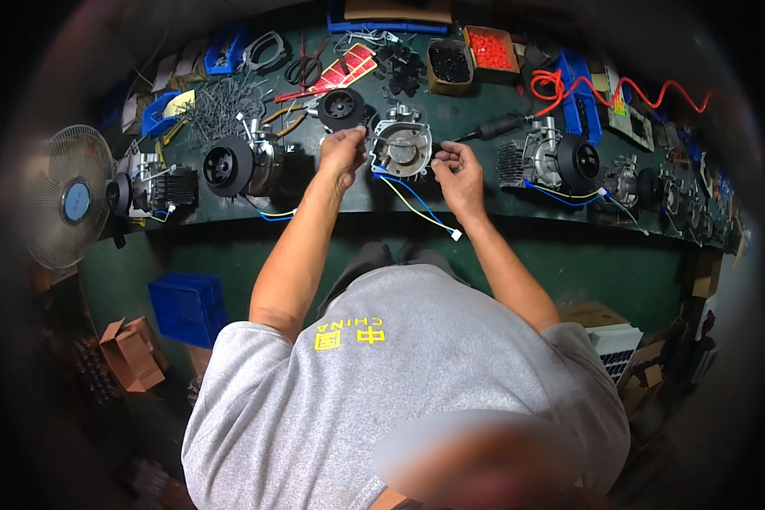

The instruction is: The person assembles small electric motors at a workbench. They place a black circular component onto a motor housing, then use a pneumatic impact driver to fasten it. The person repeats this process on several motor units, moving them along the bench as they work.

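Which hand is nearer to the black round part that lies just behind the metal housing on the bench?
Left. The left hand grips the metal housing directly below the black round part, almost touching it. The right hand is on the housing's far side, clearly farther away.

Bare cast-metal housing [402,146], matt green benchtop [484,204]

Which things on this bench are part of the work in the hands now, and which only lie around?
In hand:
left hand
right hand
round metal housing
its blue and yellow wires

Lying about:
fan
scissors
box of red caps
red coiled hose
blue crate
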A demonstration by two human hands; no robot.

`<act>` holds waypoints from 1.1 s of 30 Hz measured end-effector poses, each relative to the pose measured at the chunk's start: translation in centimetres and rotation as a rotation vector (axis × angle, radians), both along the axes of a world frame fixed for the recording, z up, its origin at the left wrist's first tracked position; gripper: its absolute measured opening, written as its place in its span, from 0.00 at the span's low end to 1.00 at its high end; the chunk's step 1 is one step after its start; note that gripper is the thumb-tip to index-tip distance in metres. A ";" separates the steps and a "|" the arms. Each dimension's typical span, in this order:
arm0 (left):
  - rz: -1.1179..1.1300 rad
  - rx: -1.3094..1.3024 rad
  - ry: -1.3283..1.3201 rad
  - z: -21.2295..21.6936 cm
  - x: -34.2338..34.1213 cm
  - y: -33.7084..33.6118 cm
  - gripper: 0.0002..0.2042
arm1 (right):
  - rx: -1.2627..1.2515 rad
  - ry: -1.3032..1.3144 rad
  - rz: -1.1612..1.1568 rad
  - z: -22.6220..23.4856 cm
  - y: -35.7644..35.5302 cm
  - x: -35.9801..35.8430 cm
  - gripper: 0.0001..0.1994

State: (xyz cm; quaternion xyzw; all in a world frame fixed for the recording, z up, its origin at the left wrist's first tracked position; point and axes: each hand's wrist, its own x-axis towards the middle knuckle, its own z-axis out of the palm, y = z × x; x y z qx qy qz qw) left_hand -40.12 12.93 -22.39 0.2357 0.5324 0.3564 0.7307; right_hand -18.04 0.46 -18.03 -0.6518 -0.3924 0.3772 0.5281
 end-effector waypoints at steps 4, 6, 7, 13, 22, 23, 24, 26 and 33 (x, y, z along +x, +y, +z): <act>-0.046 0.055 0.138 2.4 1.0 -0.1 0.11 | -0.093 0.207 -0.009 0.4 -0.2 0.1 0.17; -0.106 0.060 0.299 3.5 1.2 -0.1 0.11 | -0.127 0.233 -0.007 0.3 -0.1 0.1 0.16; -0.138 0.072 0.318 3.4 1.2 -0.2 0.11 | -0.139 0.243 -0.001 0.2 0.0 0.1 0.16; -0.138 0.139 0.341 2.8 1.6 -0.6 0.09 | -0.207 0.251 0.024 -0.6 -0.3 0.3 0.13; 0.030 0.039 -0.024 1.1 1.2 2.0 0.05 | -0.208 0.272 0.038 0.2 0.0 0.7 0.12; 0.035 0.070 -0.044 1.2 1.3 2.1 0.05 | -0.202 0.271 0.044 0.5 0.2 0.7 0.12; 0.037 0.100 -0.063 1.9 1.7 2.2 0.06 | -0.196 0.271 0.048 0.7 0.3 0.6 0.12; 0.019 0.178 -0.072 2.9 2.1 2.2 0.09 | -0.200 0.267 0.050 0.9 0.5 0.7 0.12; -0.052 0.316 0.089 5.7 0.7 -2.3 0.17 | -0.230 0.289 0.043 1.1 -0.4 0.0 0.11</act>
